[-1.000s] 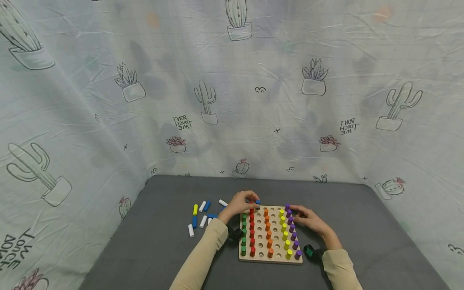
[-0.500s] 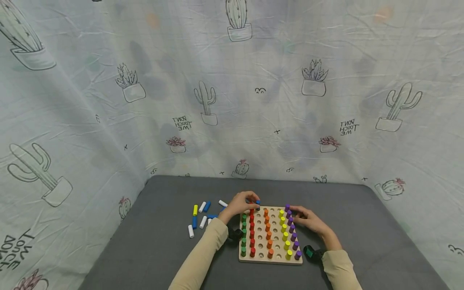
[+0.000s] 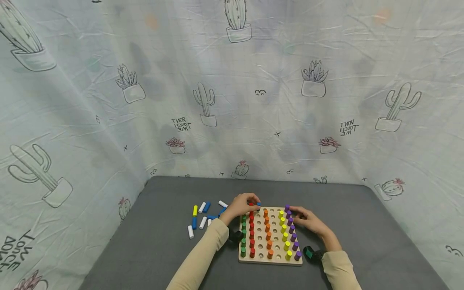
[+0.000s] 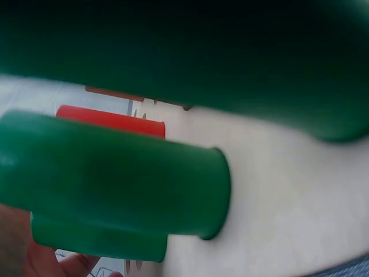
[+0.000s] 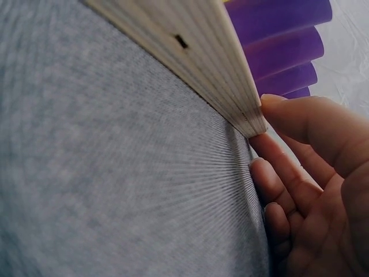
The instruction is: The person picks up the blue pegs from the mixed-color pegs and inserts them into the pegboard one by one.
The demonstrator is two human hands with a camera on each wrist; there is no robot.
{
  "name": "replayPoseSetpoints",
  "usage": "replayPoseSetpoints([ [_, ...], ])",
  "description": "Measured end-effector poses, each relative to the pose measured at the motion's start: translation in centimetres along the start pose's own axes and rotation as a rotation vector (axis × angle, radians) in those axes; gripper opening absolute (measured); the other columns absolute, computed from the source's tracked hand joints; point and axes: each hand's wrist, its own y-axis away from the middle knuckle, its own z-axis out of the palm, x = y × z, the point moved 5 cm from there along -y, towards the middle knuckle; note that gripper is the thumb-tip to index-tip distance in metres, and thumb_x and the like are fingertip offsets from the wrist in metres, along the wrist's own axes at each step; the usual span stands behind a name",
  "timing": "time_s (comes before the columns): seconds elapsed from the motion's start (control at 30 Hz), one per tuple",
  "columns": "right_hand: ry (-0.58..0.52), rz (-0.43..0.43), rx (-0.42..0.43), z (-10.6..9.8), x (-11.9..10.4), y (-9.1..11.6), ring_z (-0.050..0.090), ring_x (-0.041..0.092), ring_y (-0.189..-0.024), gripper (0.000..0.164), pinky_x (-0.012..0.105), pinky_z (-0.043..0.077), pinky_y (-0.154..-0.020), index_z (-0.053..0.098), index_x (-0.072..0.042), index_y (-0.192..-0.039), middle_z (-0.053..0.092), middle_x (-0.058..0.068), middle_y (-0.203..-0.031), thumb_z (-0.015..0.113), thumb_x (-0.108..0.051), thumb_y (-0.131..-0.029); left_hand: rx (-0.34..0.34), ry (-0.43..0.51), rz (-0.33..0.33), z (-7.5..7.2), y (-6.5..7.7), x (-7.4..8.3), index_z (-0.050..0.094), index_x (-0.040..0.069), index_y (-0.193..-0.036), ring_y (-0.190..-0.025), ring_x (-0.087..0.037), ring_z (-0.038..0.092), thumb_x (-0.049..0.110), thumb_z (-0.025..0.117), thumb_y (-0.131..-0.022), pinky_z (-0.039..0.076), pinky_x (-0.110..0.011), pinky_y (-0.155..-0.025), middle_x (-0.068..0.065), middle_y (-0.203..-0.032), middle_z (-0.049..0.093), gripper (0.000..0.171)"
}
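My left hand (image 3: 241,206) pinches a blue peg (image 3: 259,204) between thumb and fingertips. That peg stands at the far end of the hole column between the red pegs (image 3: 251,234) and the orange pegs (image 3: 269,236) of a wooden pegboard (image 3: 270,261). Green pegs (image 4: 115,173) fill most of the left wrist view, with some fingers at its lower left corner. My right hand (image 3: 311,220) holds the board's far right edge; in the right wrist view its thumb (image 5: 311,124) lies at the upper edge beside purple pegs (image 5: 282,46), a finger at the lower corner.
Loose white pegs (image 3: 190,232), blue pegs (image 3: 194,222) and a yellow peg (image 3: 195,210) lie on the grey table (image 3: 159,225) left of the board. Yellow pegs (image 3: 285,237) stand in a column beside the purple ones. A patterned cloth (image 3: 232,100) hangs behind the table.
My left hand has dipped slightly with the blue peg, and less of the peg shows. The right hand keeps its place on the board's edge.
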Motion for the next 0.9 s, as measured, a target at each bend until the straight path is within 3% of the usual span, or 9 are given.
replayPoseSetpoints([
  [0.53,-0.004,0.016,0.005,-0.1,0.4,-0.2,0.048,0.006,-0.077,0.045,0.022,0.040,-0.062,0.043,0.009,-0.132,0.054,0.016,-0.099,0.056,-0.009,-0.092,0.021,0.034,0.049,-0.8,-0.3,-0.1,0.065,0.013,-0.104,-0.087,-0.010,0.059,0.028,0.064,-0.088,0.048,-0.025,-0.076,0.002,-0.098,0.065,0.022],
  [0.9,-0.013,-0.019,-0.005,0.0,0.4,0.0,0.048,0.004,-0.076,0.045,0.023,0.041,-0.060,0.043,0.010,-0.131,0.055,0.014,-0.097,0.056,-0.009,-0.092,0.059,0.047,0.067,-1.7,0.6,0.0,0.065,0.011,-0.105,-0.090,-0.011,0.059,0.028,0.064,-0.088,0.048,-0.027,-0.078,0.002,-0.100,0.064,0.025],
])
